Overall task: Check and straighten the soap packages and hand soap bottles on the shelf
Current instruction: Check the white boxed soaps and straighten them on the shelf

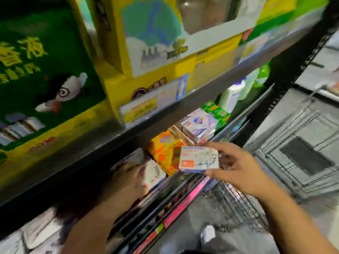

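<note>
My right hand (236, 167) pinches a small white soap box (199, 160) with an orange patch, held in front of the middle shelf. Behind it sit orange-yellow soap packages (165, 149) and a stack of white soap boxes (197, 126) with a green package (217, 110) beyond. My left hand (126, 178) reaches under the shelf edge into the dark, blurred, against a white package (155, 174); whether it grips it I cannot tell. White bottles (232, 96) stand farther right on the same shelf.
Large yellow and green cartons (146, 43) fill the shelf above, with a price tag (141, 109) on its grey edge. Lower shelves with a pink strip (185, 206) run below. A wire basket (238, 204) stands on the grey floor at right.
</note>
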`<state>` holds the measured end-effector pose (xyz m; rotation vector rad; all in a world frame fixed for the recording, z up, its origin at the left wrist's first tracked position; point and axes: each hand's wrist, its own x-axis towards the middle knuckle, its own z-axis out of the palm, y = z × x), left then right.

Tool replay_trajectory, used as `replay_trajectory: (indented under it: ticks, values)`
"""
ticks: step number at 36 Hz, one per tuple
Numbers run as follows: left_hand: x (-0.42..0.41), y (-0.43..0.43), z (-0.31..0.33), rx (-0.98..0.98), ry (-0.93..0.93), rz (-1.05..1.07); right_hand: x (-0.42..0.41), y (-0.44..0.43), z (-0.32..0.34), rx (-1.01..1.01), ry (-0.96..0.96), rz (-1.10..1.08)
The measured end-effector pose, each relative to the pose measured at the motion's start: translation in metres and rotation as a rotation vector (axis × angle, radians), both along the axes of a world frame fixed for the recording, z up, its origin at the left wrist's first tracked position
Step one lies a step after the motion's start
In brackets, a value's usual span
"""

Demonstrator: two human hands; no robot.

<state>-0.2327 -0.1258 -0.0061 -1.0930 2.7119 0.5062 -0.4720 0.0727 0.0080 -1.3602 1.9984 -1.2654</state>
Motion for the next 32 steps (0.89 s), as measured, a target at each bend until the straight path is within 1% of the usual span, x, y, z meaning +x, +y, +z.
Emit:
replay_trajectory:
  ticks: [1, 3, 5, 7, 9, 11, 14, 16, 17, 20, 23, 25, 26, 27, 29, 30, 32]
  values:
    - [-0.007, -0.001, 0.001, 0.004, 0.013, -0.007, -0.006, 0.005, -0.002, -0.019, -0.003, -0.015]
    - [-0.027, 0.004, 0.008, -0.024, 0.074, -0.036, -0.021, 0.016, -0.009, -0.035, -0.07, -0.053]
    - [-0.058, 0.017, 0.016, -0.032, 0.186, -0.119, -0.038, 0.028, -0.019, -0.038, -0.136, -0.093]
    - [-0.095, 0.038, 0.02, -0.015, 0.26, -0.267, -0.055, 0.042, -0.026, -0.041, -0.194, -0.096]
    - [-0.136, 0.057, 0.015, -0.063, 0.322, -0.471, -0.074, 0.058, -0.032, -0.028, -0.249, -0.121]
    - [-0.177, 0.074, 0.004, -0.041, 0.342, -0.627, -0.093, 0.073, -0.038, -0.009, -0.273, -0.145]
    - [-0.241, 0.101, -0.013, -0.039, 0.327, -0.73, -0.124, 0.1, -0.053, 0.034, -0.309, -0.17]
    - [-0.28, 0.115, -0.028, 0.043, 0.248, -0.738, -0.144, 0.117, -0.064, 0.054, -0.345, -0.198]
    - [-0.301, 0.121, -0.039, 0.078, 0.183, -0.75, -0.156, 0.126, -0.073, 0.076, -0.327, -0.224]
    - [-0.354, 0.141, -0.073, 0.16, 0.033, -0.82, -0.189, 0.153, -0.105, 0.18, -0.385, -0.295]
    - [-0.4, 0.162, -0.111, 0.14, -0.139, -0.871, -0.211, 0.172, -0.14, 0.329, -0.446, -0.313]
    - [-0.424, 0.169, -0.14, 0.135, -0.208, -0.884, -0.217, 0.182, -0.162, 0.401, -0.503, -0.368]
    - [-0.433, 0.171, -0.154, 0.14, -0.231, -0.887, -0.218, 0.187, -0.176, 0.469, -0.494, -0.387]
    - [-0.441, 0.173, -0.167, 0.141, -0.25, -0.885, -0.218, 0.192, -0.191, 0.563, -0.444, -0.41]
    - [-0.453, 0.176, -0.189, 0.118, -0.262, -0.884, -0.214, 0.202, -0.227, 0.799, -0.395, -0.415]
    - [-0.459, 0.178, -0.2, 0.103, -0.262, -0.885, -0.21, 0.207, -0.247, 0.901, -0.409, -0.414]
    - [-0.471, 0.183, -0.22, 0.106, -0.301, -0.888, -0.195, 0.214, -0.279, 1.023, -0.442, -0.383]
